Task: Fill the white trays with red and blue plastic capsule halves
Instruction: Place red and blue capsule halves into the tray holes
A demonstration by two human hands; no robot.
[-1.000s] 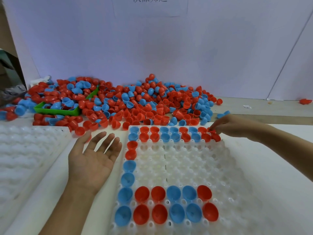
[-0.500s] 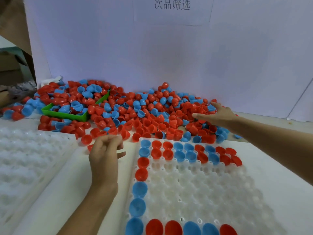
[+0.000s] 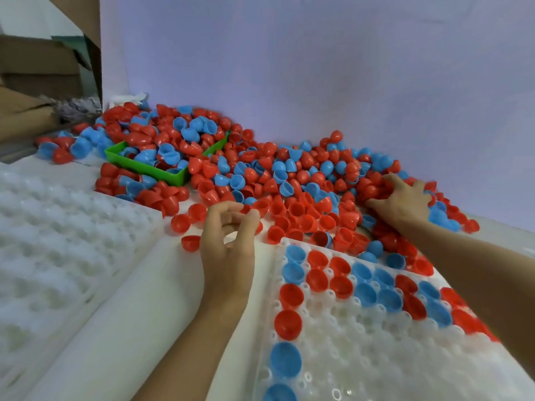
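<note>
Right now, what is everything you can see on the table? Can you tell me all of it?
capsule halves in the pile: too many to count, red and blue, heaped along the back wall
green tray: one, green, back left, half buried in the pile
white tray: one, white, front right, red and blue halves along its far and left edges, middle pockets bare
second white tray: one, white, front left, no halves showing in it
cardboard boxes: brown, far left behind the table; count unclear
backdrop: one, pale, behind the pile
left hand: fingers curled at the pile's near edge; whether it holds a half is unclear
right hand: grips red halves in the pile
</note>
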